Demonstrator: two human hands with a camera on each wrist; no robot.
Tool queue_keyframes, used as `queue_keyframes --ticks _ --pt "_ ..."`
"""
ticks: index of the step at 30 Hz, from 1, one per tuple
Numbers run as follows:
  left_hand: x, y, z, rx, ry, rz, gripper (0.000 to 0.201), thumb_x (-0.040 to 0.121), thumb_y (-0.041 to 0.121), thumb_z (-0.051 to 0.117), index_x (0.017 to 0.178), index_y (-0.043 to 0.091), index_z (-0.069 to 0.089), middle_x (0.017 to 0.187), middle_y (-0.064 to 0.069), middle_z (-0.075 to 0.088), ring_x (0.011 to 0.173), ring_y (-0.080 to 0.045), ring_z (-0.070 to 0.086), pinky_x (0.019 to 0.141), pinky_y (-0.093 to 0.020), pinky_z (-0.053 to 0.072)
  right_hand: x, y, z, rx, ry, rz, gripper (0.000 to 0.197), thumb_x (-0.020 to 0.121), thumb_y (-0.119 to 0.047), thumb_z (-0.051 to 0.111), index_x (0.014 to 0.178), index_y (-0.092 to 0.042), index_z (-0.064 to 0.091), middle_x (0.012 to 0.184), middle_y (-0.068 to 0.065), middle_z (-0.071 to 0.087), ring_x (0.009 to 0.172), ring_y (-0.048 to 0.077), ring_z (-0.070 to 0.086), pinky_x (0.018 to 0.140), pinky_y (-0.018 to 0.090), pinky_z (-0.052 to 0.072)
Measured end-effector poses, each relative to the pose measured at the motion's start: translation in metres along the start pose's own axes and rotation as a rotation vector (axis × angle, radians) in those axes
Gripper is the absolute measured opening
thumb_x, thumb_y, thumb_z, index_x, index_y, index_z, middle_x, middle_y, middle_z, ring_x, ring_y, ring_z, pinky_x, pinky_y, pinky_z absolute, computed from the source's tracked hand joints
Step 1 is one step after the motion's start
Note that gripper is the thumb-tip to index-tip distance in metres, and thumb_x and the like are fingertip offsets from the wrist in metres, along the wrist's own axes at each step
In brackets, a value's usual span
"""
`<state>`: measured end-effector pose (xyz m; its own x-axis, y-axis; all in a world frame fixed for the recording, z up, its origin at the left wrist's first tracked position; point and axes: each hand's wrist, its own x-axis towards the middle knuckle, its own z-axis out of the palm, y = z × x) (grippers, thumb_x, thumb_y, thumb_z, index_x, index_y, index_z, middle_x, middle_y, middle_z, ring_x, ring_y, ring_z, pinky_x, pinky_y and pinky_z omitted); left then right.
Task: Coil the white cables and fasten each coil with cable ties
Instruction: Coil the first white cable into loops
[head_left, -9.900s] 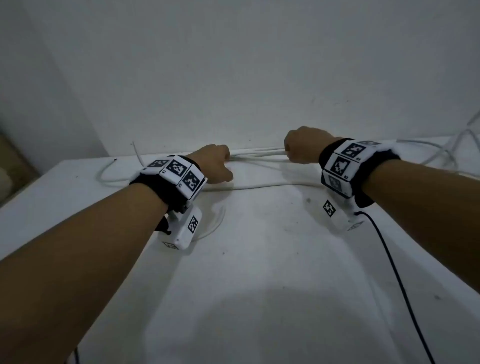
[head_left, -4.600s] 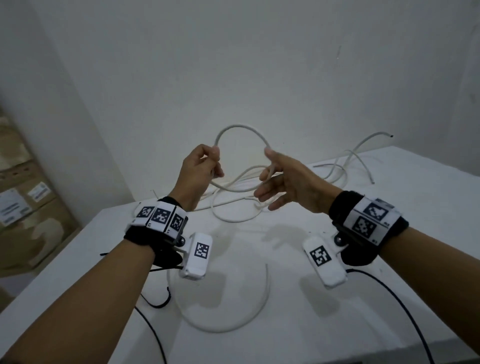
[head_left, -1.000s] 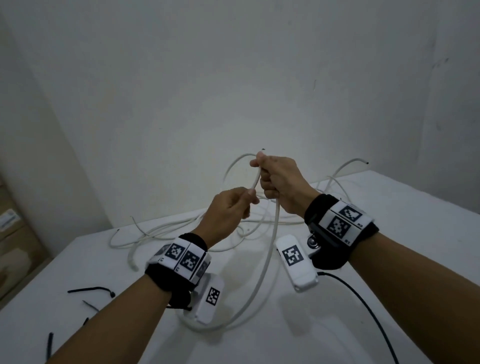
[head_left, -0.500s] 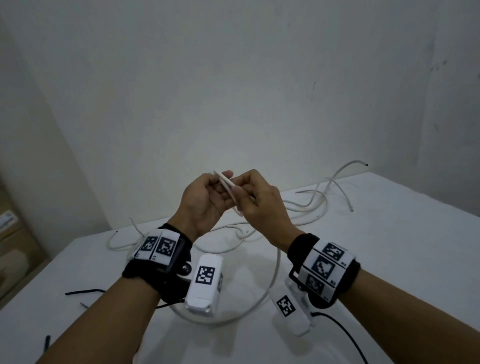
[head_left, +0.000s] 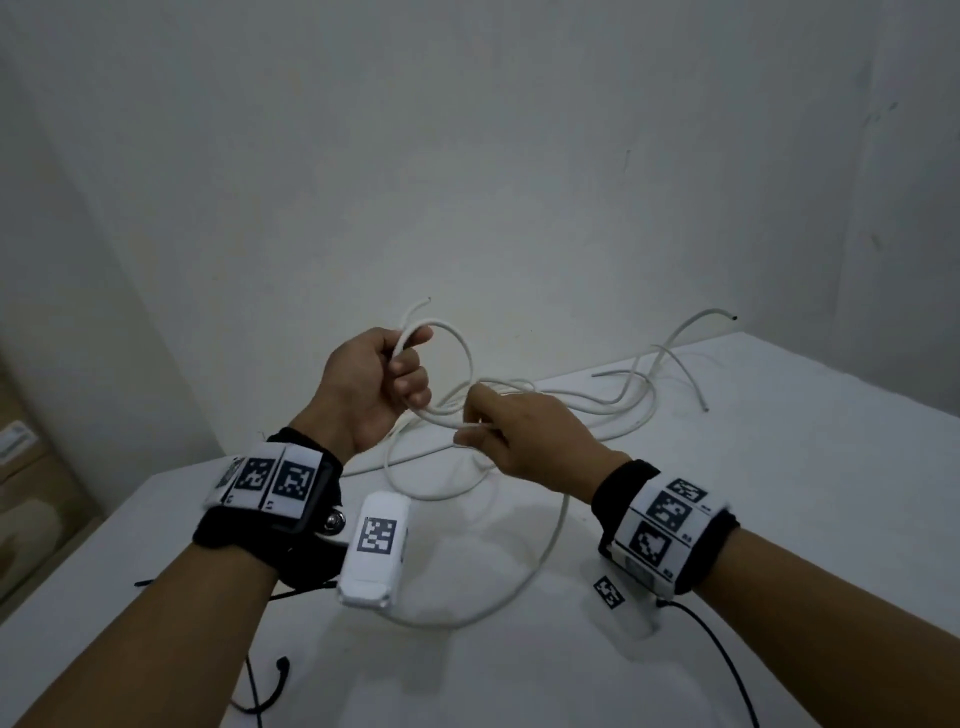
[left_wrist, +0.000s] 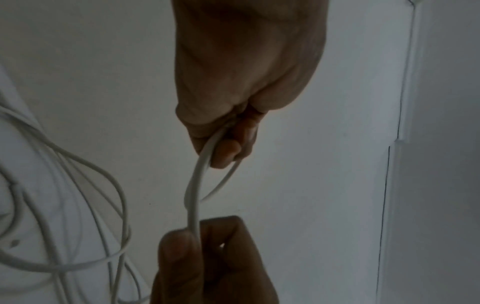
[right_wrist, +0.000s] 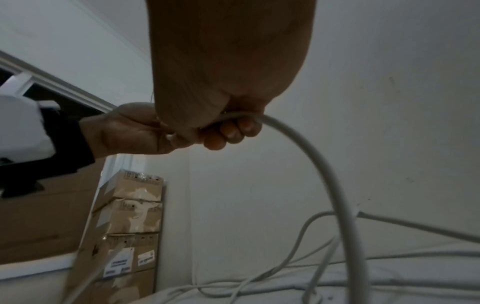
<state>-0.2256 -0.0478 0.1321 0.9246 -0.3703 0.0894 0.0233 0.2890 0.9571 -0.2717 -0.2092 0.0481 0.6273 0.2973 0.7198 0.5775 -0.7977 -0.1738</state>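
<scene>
My left hand (head_left: 371, 387) held a small loop of the white cable (head_left: 558, 535) in a closed grip above the surface (head_left: 779, 519). My right hand (head_left: 519, 436) pinched the same cable just beside it. The cardboard boxes (right_wrist: 130, 226) carried labels, but I could not read them.

White round cable (head_left: 558, 525): smooth matt plastic sheath. White table (head_left: 779, 493): smooth, matt. Brown boxes (right_wrist: 130, 226): creased cardboard, paper labels. Black wristbands (head_left: 618, 486): cloth.
</scene>
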Motion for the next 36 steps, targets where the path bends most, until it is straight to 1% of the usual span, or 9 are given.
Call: queue_keyframes --ticks 5,11,13,17,19,22,27,32,36 --pt "-0.002 0.008 -0.015 0.152 -0.036 -0.043 0.033 0.096 0.015 0.030 0.084 0.006 0.059 0.045 0.006 0.028 0.034 -0.008 0.025 0.038 -0.017 0.025 -0.009 0.021 -0.009 -0.015 -0.225 0.151 0.039 0.092 -0.043 0.053 0.068 -0.013 0.049 0.056 -0.003 0.042 0.055 0.017 0.039 0.053 0.029 0.025" --pt "-0.001 0.017 -0.034 0.127 -0.045 -0.090 0.031 0.095 0.014 0.027 0.074 0.009 0.050 0.041 0.009 0.026 0.030 -0.004 0.021 0.032 -0.016 0.015 -0.023 0.029 -0.028 0.939 -0.573 0.515 0.036 0.088 -0.033 0.063 0.059 -0.015 0.053 0.053 -0.004 0.048 0.050 0.013 0.045 0.054 0.022 0.040" --pt "0.001 0.021 -0.036 0.077 -0.029 -0.065 0.029 0.093 0.014 0.028 0.073 0.010 0.048 0.041 0.009 0.026 0.029 -0.004 0.021 0.032 -0.016 0.013 -0.021 0.034 -0.031 0.842 -0.582 0.553 0.042 0.087 -0.044 0.060 0.056 -0.016 0.053 0.055 0.002 0.045 0.051 0.012 0.044 0.057 0.021 0.037" --pt "0.003 0.017 -0.029 0.053 -0.014 -0.071 0.032 0.098 0.022 0.032 0.071 0.012 0.047 0.038 0.009 0.024 0.028 -0.004 0.021 0.032 -0.015 0.013 -0.005 0.042 -0.038 -0.045 -0.619 0.585 0.049 0.092 -0.055 0.046 0.066 -0.018 0.065 0.063 -0.003 0.052 0.060 0.012 0.049 0.063 0.026 0.037" --pt "0.004 0.010 -0.024 0.070 -0.003 -0.085 0.037 0.100 0.029 0.035 0.070 0.013 0.047 0.037 0.010 0.023 0.027 -0.004 0.020 0.030 -0.014 0.014 0.003 0.038 -0.044 -0.067 -0.618 0.696 0.050 0.092 -0.053 0.046 0.071 -0.014 0.068 0.059 -0.003 0.052 0.056 0.015 0.050 0.056 0.023 0.039" --pt "0.006 0.007 -0.023 0.069 0.008 -0.087 0.037 0.101 0.031 0.036 0.070 0.014 0.046 0.037 0.010 0.022 0.027 -0.004 0.020 0.029 -0.013 0.015 0.005 0.042 -0.051 0.615 -0.455 0.963 0.022 0.092 -0.026 0.059 0.085 -0.006 0.066 0.063 0.006 0.058 0.049 0.016 0.050 0.042 0.018 0.038" --pt "0.002 -0.003 -0.024 0.056 0.019 -0.103 0.036 0.101 0.030 0.037 0.070 0.014 0.046 0.037 0.010 0.023 0.026 -0.003 0.020 0.029 -0.011 0.014 0.009 0.040 -0.062 1.636 0.091 1.078 0.018 0.078 -0.020 0.066 0.089 -0.006 0.061 0.082 0.013 0.063 0.073 0.023 0.061 0.065 0.033 0.057" --pt "-0.001 -0.016 -0.013 0.040 -0.019 -0.167 0.035 0.101 0.030 0.037 0.071 0.013 0.047 0.036 0.010 0.023 0.024 -0.003 0.020 0.028 -0.010 0.014 0.027 0.015 -0.045 1.127 0.327 0.843 0.032 0.086 0.011 0.045 0.101 -0.015 0.035 0.082 0.013 0.052 0.060 0.020 0.055 0.055 0.032 0.052" --pt "-0.006 -0.024 -0.012 0.042 -0.041 -0.211 0.035 0.100 0.030 0.039 0.072 0.013 0.048 0.037 0.010 0.022 0.025 -0.003 0.019 0.029 -0.009 0.013 0.034 0.010 -0.046 1.104 0.355 0.665 0.036 0.086 0.016 0.043 0.108 -0.011 0.035 0.088 0.012 0.063 0.063 0.018 0.060 0.054 0.026 0.050"
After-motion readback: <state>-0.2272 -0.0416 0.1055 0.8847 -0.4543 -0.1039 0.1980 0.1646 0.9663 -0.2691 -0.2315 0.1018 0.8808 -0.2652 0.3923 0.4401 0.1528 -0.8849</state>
